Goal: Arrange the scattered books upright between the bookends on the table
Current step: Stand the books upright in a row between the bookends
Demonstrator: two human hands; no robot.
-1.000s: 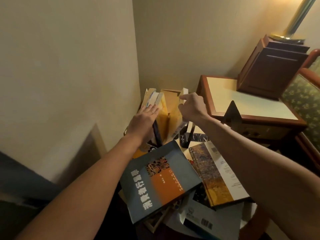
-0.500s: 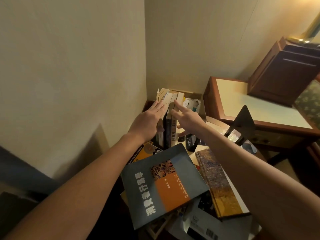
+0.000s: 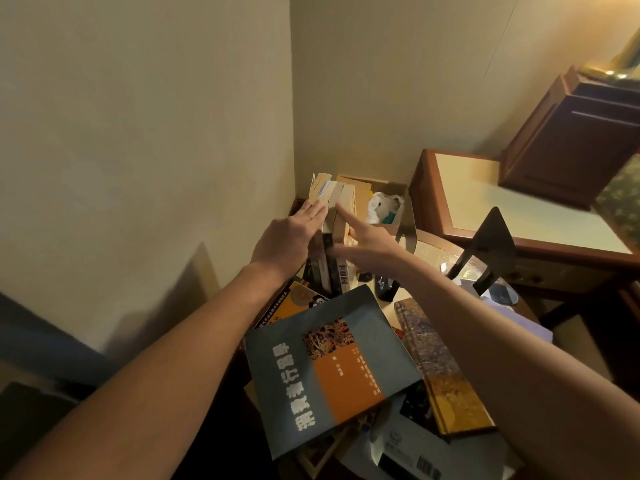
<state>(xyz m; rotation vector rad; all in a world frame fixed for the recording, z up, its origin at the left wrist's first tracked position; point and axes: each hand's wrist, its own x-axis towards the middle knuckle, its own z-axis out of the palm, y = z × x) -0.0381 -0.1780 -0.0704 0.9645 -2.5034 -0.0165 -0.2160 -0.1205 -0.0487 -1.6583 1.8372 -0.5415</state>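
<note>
A white sheet with a barcode lies nearest, partly under a broad, matte softcover book in grey-blue with an orange block and pale lettering, which lies flat and askew. Just to its right lies a thick hardcover with a mottled gold and brown cover, and an orange glossy book pokes out from beneath the softcover's far left corner. Beyond them a short row of upright books stands on the glossy table, dark spines toward the viewer and yellowed page edges on top. The left hand lies flat against the row's left side, fingers straight and together. The right hand is also spread, its straight index finger touching the row's right side; neither hand grips anything. A black, flat metal bookend with a pointed top stands well apart to the right. Behind the row sits a cardboard box holding a crumpled white plastic bag.
</note>
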